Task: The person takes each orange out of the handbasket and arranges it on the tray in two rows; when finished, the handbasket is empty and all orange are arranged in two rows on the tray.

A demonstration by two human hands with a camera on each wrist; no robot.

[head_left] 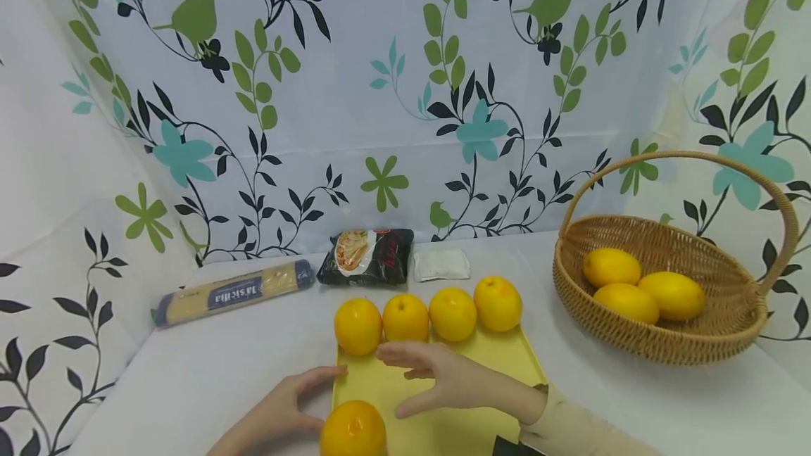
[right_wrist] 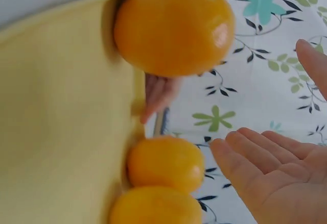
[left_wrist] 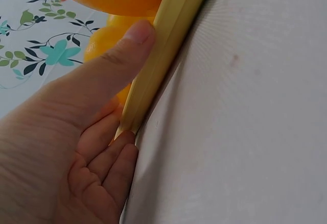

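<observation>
A yellow tray [head_left: 469, 421] lies on the white table. Along its far edge stands a row of several oranges [head_left: 453, 314]. Another orange [head_left: 353, 429] sits apart at the tray's near left corner. My left hand [head_left: 285, 403] is at the tray's left edge, fingers loosely bent, thumb close to the lone orange; in the left wrist view the thumb [left_wrist: 139, 32] lies by the tray's rim [left_wrist: 158, 55]. Over the tray, to the right of that orange, my right hand [head_left: 450, 378] hovers with fingers extended and thumb spread, holding nothing. The right wrist view shows its palm [right_wrist: 286, 183] apart from the fruit.
At right stands a wicker basket [head_left: 728, 259] with a tall handle, holding three lemons [head_left: 671, 295]. Behind the tray lie a black food packet [head_left: 393, 259] and a small white packet [head_left: 442, 264]. A long spaghetti-like package [head_left: 234, 293] lies at left. Patterned cloth [head_left: 380, 111] hangs behind.
</observation>
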